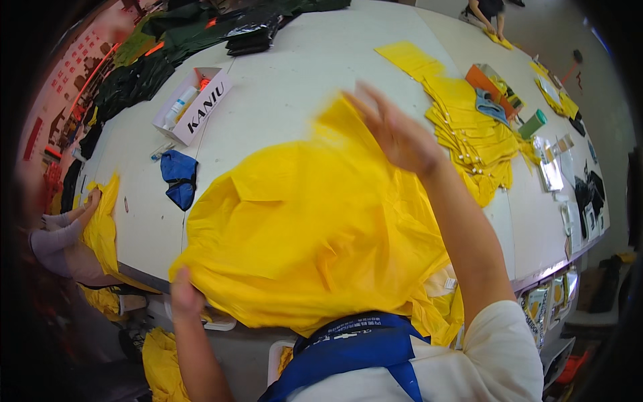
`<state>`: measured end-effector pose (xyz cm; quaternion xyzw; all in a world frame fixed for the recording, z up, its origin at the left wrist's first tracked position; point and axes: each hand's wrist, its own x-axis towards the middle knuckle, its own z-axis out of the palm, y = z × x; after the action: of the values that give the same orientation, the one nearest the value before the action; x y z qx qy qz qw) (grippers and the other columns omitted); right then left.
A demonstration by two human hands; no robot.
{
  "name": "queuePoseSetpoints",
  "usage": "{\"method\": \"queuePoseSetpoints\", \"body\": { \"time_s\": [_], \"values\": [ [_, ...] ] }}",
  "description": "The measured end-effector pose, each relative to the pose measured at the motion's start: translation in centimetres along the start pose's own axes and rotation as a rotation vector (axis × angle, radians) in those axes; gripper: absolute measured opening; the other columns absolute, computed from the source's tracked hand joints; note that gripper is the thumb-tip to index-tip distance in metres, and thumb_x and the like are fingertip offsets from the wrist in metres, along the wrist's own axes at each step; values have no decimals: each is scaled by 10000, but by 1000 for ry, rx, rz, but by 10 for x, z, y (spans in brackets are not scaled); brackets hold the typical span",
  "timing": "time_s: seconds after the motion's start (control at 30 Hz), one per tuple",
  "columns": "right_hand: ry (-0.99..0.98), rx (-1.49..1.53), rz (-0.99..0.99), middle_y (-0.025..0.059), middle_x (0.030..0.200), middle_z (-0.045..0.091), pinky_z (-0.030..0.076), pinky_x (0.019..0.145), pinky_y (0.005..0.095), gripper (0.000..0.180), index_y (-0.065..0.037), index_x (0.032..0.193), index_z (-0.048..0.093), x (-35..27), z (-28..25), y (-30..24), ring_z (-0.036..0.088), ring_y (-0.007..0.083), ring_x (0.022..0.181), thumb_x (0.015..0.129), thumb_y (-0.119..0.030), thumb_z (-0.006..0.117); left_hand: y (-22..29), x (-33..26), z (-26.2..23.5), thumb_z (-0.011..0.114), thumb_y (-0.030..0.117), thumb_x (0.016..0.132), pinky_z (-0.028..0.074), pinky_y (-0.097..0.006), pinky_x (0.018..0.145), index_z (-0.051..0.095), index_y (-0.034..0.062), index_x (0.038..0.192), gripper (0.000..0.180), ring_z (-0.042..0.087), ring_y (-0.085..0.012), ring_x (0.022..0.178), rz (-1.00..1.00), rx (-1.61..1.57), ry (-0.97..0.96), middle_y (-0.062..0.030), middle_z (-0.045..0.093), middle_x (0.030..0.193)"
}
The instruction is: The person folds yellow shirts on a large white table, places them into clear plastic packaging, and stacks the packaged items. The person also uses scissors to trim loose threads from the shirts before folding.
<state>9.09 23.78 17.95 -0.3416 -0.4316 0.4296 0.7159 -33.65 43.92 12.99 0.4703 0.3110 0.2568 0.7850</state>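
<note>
White tabletop (295, 100) fills upper frame | yellow garment (301, 234) bunched at centre, over near edge | stack of yellow pieces (469, 134) upper right | right hand (398, 137) blurred, fingers spread, at garment's top | left hand (184, 295) pinching garment's lower-left hem | blue cloth (179, 175) left of centre

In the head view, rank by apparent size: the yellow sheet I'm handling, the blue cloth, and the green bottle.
1. Yellow sheet, though it lies closest to the camera.
2. Blue cloth.
3. Green bottle, farther off, so less certain.
</note>
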Motion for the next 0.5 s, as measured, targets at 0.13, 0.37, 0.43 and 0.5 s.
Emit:
{"method": "queuePoseSetpoints", "body": {
  "time_s": [0.13,0.37,0.43,0.5],
  "values": [
    [37,-636,216,135,1473,303,256,1092,396,826,-88,1457,212,-18,-32,-29,353,246,1318,833,-435,628,25,38,-22,291,436,1001,397,-378,994,447,29,1288,522,518,-251,1162,52,-165,-19,-105,527,1272],
    [-283,-1513,1216,138,1229,555,363,1002,420,778,-129,1302,482,-263,-74,17,485,332,1174,626,-350,797,17,49,-19,282,424,1007,393,-369,1002,419,17,1324,535,504,-239,1189,27,-85,69,-108,502,1317],
    [27,-1582,1177,109,1068,634,442,917,398,474,-148,1140,584,-290,-76,21,559,346,1051,685,-178,715,22,58,-19,286,423,1006,400,-364,996,415,9,1327,540,507,-235,1187,29,-53,52,-112,499,1322],
    [489,-1687,626,129,956,654,485,809,393,350,-122,1054,602,-309,-91,0,589,361,973,721,-15,619,32,62,-15,294,425,1005,411,-357,984,415,2,1325,544,516,-233,1177,45,-35,-2,-115,500,1321]
  ]
}}
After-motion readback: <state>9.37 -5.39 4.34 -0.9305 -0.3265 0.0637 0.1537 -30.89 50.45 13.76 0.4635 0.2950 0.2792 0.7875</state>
